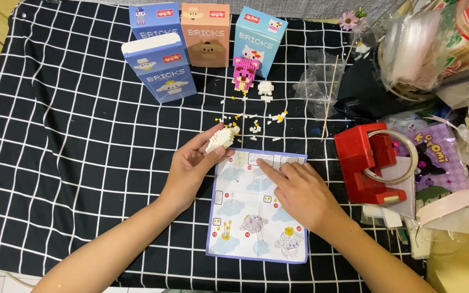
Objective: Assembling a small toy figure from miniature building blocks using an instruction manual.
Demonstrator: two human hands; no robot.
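Two bare forearms are seen entering from the lower edge of the view. No sleeves, cuffs or gloves are worn within the visible length of either arm. The left hand (191, 165) and right hand (299, 192) are uncovered. Fingernails are kept short and unpainted where they can be made out. Finer detail is blurred.
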